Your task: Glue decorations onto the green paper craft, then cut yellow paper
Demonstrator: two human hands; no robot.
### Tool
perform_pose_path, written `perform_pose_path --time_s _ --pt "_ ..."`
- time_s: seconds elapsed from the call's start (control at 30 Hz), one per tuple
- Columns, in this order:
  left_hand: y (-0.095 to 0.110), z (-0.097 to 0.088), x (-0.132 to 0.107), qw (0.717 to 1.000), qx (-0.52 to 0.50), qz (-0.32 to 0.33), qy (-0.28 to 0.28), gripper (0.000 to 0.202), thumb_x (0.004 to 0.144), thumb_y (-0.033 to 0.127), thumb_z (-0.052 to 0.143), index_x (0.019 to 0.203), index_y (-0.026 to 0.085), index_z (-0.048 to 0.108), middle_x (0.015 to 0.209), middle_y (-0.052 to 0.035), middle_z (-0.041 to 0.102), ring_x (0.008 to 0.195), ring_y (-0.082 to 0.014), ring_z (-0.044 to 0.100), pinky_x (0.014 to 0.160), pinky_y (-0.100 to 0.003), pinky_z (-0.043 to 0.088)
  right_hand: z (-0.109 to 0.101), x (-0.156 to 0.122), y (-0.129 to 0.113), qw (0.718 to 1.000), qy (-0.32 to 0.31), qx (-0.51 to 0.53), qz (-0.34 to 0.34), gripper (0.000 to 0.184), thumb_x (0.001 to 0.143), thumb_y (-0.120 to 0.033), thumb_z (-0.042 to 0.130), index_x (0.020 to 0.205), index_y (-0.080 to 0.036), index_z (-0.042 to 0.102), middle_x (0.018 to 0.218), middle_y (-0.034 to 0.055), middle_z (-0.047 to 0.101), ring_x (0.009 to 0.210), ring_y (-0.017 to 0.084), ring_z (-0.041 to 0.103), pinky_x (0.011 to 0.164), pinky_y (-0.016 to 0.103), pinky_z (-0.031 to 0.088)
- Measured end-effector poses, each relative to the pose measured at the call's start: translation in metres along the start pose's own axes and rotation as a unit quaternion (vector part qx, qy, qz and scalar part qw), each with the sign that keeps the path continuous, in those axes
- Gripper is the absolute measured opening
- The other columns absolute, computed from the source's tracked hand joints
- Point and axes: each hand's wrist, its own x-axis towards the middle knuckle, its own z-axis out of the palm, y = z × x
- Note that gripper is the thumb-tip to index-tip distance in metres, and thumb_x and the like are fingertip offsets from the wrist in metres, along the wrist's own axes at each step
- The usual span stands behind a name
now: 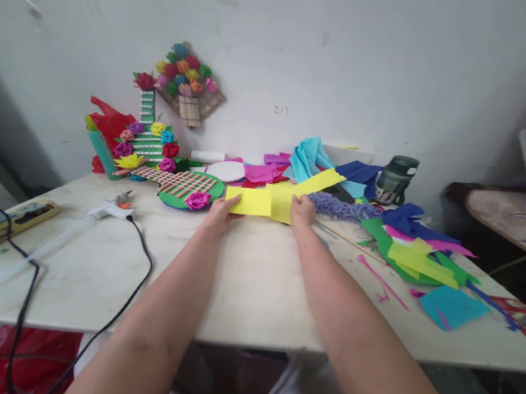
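Note:
My left hand (pixel 222 213) pinches the left end of a small rectangle of yellow crepe paper (pixel 251 201), thumb on top. A larger yellow sheet (pixel 282 201) lies behind and to the right of it, and my right hand (pixel 303 211) grips that sheet's right side. A yellow strip (pixel 320 180) slants up to the right behind my right hand; whether it is part of the same sheet I cannot tell. Just left of my left hand lies a green guitar-shaped craft (pixel 190 190) with crossed sticks and a pink paper flower.
A glue gun (pixel 117 209) with a black cord and a power strip (pixel 3 235) are at the left. Purple yarn (pixel 342 207), a dark bottle (pixel 396 180) and coloured paper scraps (pixel 411 260) lie right. A flower craft (pixel 188 85) leans against the wall.

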Motion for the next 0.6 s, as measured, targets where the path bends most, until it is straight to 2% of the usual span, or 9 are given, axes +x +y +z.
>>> perform_pose_path --time_s 0.1,0.17,0.23,0.33,0.43,0.53,0.6 --pt "-0.001 0.0 0.0 1.0 0.01 -0.002 -0.002 0.025 0.064 0.023 0.072 0.083 0.01 0.063 0.083 -0.0118 0.069 0.077 -0.0213 0.067 0.063 -0.03 0.056 0.007 0.002 0.004 0.998 0.048 0.014 -0.033 0.037 0.083 -0.032 0.045 0.114 -0.016 0.056 0.109 0.0137 0.061 0.097 0.025 0.053 0.079 0.035 0.038" --pt "-0.001 -0.001 0.0 1.0 0.014 0.0 -0.005 0.026 0.064 0.024 0.073 0.083 0.009 0.063 0.084 -0.0123 0.069 0.078 -0.0218 0.066 0.064 -0.03 0.056 0.01 0.001 0.006 0.988 0.108 0.034 -0.108 0.049 0.081 -0.033 0.048 0.125 -0.013 0.047 0.123 0.016 0.053 0.107 0.028 0.049 0.086 0.04 0.036" --pt "-0.002 -0.002 0.0 1.0 0.014 0.002 -0.004 0.028 0.064 0.025 0.073 0.084 0.009 0.063 0.085 -0.0126 0.069 0.079 -0.0223 0.066 0.064 -0.031 0.056 0.009 -0.004 0.004 0.967 0.134 0.042 -0.211 0.05 0.081 -0.035 0.047 0.126 -0.013 0.046 0.129 0.0166 0.048 0.113 0.029 0.045 0.091 0.043 0.033" --pt "-0.001 -0.002 0.0 1.0 0.005 0.004 0.008 0.029 0.064 0.025 0.073 0.086 0.009 0.063 0.086 -0.0124 0.069 0.08 -0.0223 0.066 0.065 -0.032 0.056 0.0 -0.016 -0.004 0.925 0.099 0.016 -0.366 0.047 0.083 -0.039 0.047 0.122 -0.014 0.051 0.133 0.0149 0.046 0.118 0.028 0.041 0.097 0.042 0.028" --pt "0.0 0.0 -0.001 1.0 -0.006 0.009 0.029 0.028 0.064 0.023 0.072 0.086 0.01 0.062 0.086 -0.0114 0.068 0.078 -0.0213 0.066 0.063 -0.032 0.056 -0.006 -0.029 -0.014 0.865 0.028 -0.025 -0.5 0.054 0.08 -0.043 0.053 0.126 -0.015 0.049 0.139 0.0146 0.039 0.122 0.029 0.037 0.099 0.043 0.026" --pt "0.001 0.001 -0.002 0.999 -0.014 0.011 0.044 0.023 0.065 0.02 0.068 0.085 0.01 0.062 0.084 -0.0108 0.068 0.076 -0.0208 0.065 0.062 -0.032 0.055 -0.003 -0.034 -0.019 0.817 -0.035 -0.058 -0.573 0.046 0.08 -0.035 0.056 0.122 -0.016 0.054 0.137 0.0117 0.043 0.124 0.027 0.037 0.1 0.043 0.028" --pt "0.002 0.002 -0.001 0.998 -0.018 0.009 0.057 0.02 0.066 0.018 0.066 0.083 0.01 0.061 0.084 -0.0109 0.067 0.077 -0.0214 0.065 0.064 -0.033 0.055 0.002 -0.034 -0.019 0.813 -0.051 -0.072 -0.576 0.033 0.083 -0.023 0.051 0.115 -0.017 0.06 0.13 0.0089 0.052 0.12 0.024 0.043 0.098 0.04 0.032"
